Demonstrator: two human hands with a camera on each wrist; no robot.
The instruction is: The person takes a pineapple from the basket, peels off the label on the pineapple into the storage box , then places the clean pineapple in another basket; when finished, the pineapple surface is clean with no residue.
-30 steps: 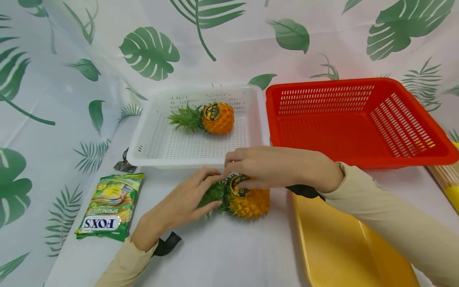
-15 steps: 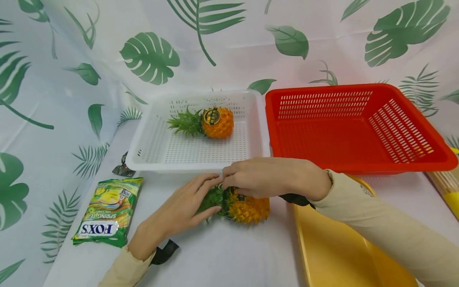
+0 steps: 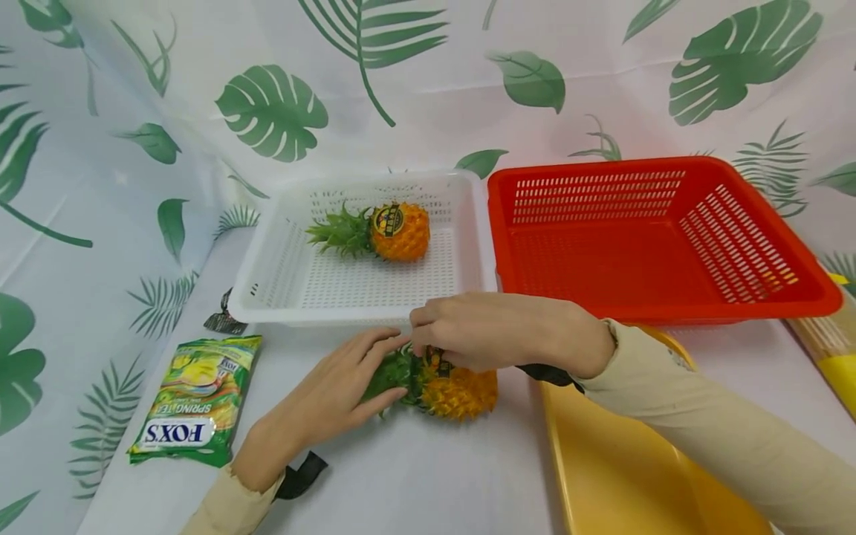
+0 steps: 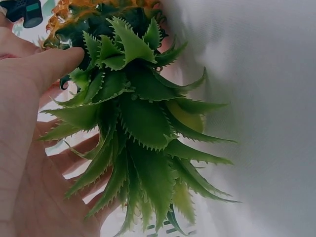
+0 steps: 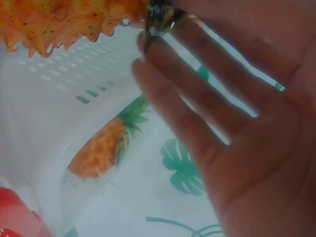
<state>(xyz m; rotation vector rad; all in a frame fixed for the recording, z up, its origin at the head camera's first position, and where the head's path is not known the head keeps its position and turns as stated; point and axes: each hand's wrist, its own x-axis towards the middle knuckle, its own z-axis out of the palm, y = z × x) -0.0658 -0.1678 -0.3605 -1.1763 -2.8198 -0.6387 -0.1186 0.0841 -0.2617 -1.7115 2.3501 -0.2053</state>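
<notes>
Head view: near centre, towards six o'clock, a pineapple (image 3: 461, 397) on its side on a white table (image 3: 428, 483), crown towards nine. Reaching in from eight o'clock, left hand (image 3: 334, 394), fingers spread and fairly straight about the crown; from three, right hand (image 3: 495, 331), apparently pinching the label (image 3: 438, 362). Likely risks: label tearing if tugged sharply, fruit rolling if steadied too loosely. At eleven, a white basket (image 3: 321, 317) holding a second pineapple (image 3: 400, 232).

Left wrist view: green, saw-edged leaves fanning towards six; possible pricks from tight squeezing.

Right wrist view, blurred: orange, knobbly, spiky skin at eleven; shiny, dark label by the fingertips, twelve.
</notes>
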